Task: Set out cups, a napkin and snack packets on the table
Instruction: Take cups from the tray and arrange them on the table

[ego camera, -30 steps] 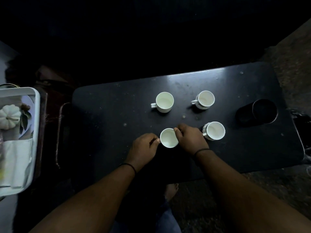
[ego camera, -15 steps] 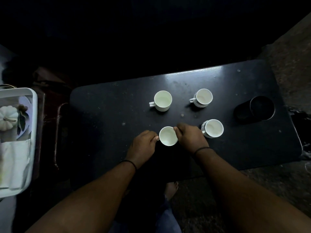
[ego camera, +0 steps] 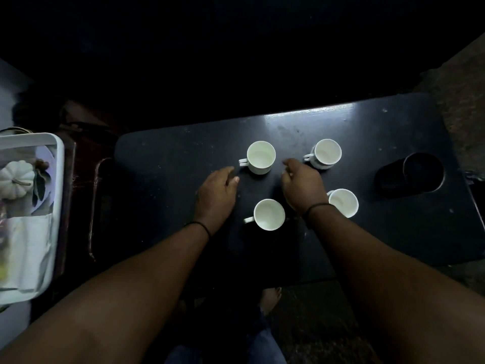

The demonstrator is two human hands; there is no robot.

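Black table (ego camera: pixel 162 179), scuffed, glare patch at far edge. Four white cups stand upright on it, apparently empty, in a rough square.

Near-left cup (ego camera: pixel 269 214): handle points left, nobody touching it. It sits between the two wrists.

Near-right cup (ego camera: pixel 343 202): partly hidden behind the right wrist; contact cannot be told.

Left hand (ego camera: pixel 216 193): palm down over the table, fingers loosely curled, thumb out toward the far-left cup's handle. Holds nothing. Thin dark band at the wrist.

Right hand (ego camera: pixel 304 185): palm down, fingers curled, index extended toward the gap between the two far cups. Holds nothing. Dark band at the wrist too.

Far-left cup (ego camera: pixel 261 157): handle points left, just beyond the left thumb, apart from it.

Far-right cup (ego camera: pixel 328 152): handle left, just past the right knuckles.

Dark round container (ego camera: pixel 422 172) at the table's right, well apart from the cups.

White tray (ego camera: pixel 59 164) off the table to the left holds a small white pumpkin (ego camera: pixel 16 178) and a pale folded cloth (ego camera: pixel 29 248), blurred.
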